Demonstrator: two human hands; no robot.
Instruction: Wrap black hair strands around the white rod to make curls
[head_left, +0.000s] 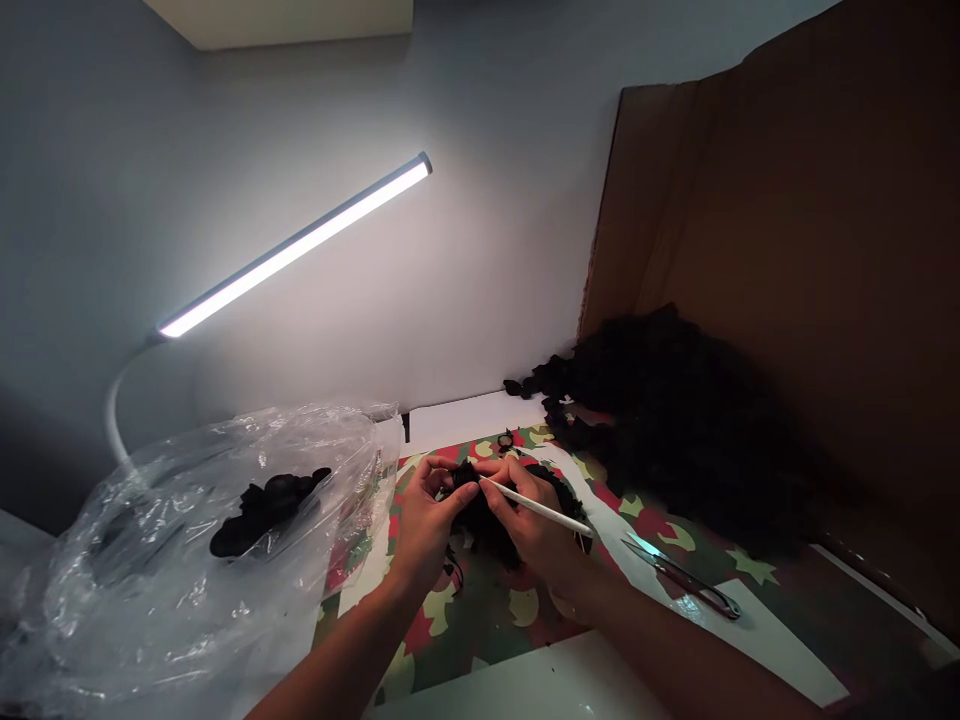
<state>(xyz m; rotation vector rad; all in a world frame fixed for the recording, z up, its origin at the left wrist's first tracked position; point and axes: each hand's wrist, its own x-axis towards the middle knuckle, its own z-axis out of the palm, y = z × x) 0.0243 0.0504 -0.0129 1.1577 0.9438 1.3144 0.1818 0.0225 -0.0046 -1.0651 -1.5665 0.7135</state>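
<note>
Under the lamp (300,245), on the patterned mat (517,605), my left hand (427,525) pinches the black piece (487,520) steady; my right hand (536,525), clamped on the stick (536,507), works it. Scissors (679,575) lie right of the piece.

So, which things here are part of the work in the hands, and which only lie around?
In use: left hand, right hand, black piece, white stick.
Lying about: scissors, plastic bag, black pile, lamp, cardboard.

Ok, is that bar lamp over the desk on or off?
On. The lamp bar glows bright white along its whole length and throws a light patch on the wall behind it.
</note>
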